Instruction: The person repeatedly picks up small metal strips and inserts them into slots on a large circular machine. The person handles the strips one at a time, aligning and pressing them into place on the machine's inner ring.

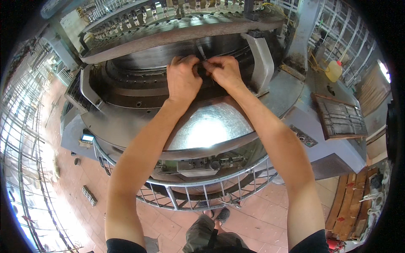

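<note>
Both my hands are at the round metal bed of a large circular knitting machine [126,80], fingertips close together. My left hand [184,78] is closed in a pinch near the dark cylinder wall [156,57]. Whatever it pinches is hidden behind the fingers. My right hand [224,72] is also pinched shut, just to the right of the left one. A thin, shiny metal strip [200,49] stands slightly tilted against the wall, right above my right fingertips. Whether the fingers grip it cannot be made out.
A brown ring with a row of metal feeders [135,21] hangs above my hands. Grey brackets [262,63] flank the opening. Below are a polished plate [211,124] and curved guard rail [168,185]. A yellowish plastic jug [333,71] and framed panel [341,117] are at right.
</note>
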A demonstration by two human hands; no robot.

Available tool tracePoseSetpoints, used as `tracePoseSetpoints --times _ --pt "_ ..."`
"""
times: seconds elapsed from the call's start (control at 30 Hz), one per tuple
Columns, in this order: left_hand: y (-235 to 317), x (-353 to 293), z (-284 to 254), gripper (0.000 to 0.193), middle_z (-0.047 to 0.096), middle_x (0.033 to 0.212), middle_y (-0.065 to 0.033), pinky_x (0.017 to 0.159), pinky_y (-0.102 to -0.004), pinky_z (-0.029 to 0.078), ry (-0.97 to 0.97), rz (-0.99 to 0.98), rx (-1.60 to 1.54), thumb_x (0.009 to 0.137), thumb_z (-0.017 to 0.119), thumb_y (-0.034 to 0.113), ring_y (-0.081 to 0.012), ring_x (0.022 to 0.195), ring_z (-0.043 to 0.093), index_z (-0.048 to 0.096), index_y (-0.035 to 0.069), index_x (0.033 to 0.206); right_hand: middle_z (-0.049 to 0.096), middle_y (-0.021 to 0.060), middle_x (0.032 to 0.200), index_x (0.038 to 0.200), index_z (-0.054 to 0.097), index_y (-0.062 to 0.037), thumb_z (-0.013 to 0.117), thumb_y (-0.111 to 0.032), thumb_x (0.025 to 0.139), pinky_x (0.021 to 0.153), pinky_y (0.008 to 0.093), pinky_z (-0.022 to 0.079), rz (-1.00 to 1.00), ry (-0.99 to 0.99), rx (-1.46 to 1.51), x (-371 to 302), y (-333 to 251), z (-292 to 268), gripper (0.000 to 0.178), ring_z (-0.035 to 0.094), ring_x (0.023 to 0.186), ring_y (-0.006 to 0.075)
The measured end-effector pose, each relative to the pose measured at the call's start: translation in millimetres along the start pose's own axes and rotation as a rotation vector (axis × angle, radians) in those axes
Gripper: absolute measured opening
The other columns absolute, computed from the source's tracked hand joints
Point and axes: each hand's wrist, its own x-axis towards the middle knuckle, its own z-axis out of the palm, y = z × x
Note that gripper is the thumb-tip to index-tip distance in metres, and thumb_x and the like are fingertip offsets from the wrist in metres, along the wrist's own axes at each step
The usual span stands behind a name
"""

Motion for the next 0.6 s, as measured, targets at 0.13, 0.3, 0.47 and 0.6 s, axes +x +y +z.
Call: tracePoseSetpoints --times 0.13,0.3,0.47,0.6 --pt "11 -5 -3 0.024 0.066 0.137 -0.0132 0.104 -0.0508 0.045 0.06 0.092 0.114 0.071 0.067 -0.005 -0.0372 0.118 0.061 0.078 0.003 0.09 0.075 0.0156 0.078 0.097 0.079 0.0 0.074 -0.02 0.088 0.072 0.0359 0.054 -0.045 0.044 -0.039 -1 -1 -1 0.022 0.072 0.072 0.0241" --pt "14 -6 -5 0.024 0.064 0.14 -0.0129 0.105 -0.0508 0.045 0.073 0.115 0.132 0.068 0.066 -0.006 -0.0381 0.12 0.06 0.078 0.001 0.088 0.076 0.0192 0.086 0.098 0.079 -0.0006 0.073 -0.021 0.087 0.076 0.0365 0.055 0.02 0.009 -0.004 -2 -4 -2 0.024 0.074 0.079 0.0281" --pt "12 -5 -4 0.021 0.064 0.139 -0.0118 0.107 -0.0521 0.042 0.071 0.119 0.129 0.067 0.069 -0.002 -0.0365 0.12 0.058 0.078 0.001 0.086 0.076 0.0219 0.091 0.098 0.079 -0.0006 0.073 -0.021 0.087 0.078 0.0377 0.055 -0.034 0.042 -0.052 0 -4 -1 0.024 0.075 0.081 0.031" --pt "13 -5 -4 0.024 0.063 0.142 -0.0112 0.107 -0.0515 0.044 0.055 0.111 0.138 0.068 0.067 -0.006 -0.0379 0.124 0.058 0.078 0.001 0.088 0.075 0.0222 0.089 0.098 0.079 -0.0005 0.074 -0.02 0.087 0.078 0.0375 0.055 -0.046 0.072 -0.065 -1 -4 0 0.023 0.075 0.081 0.0307"
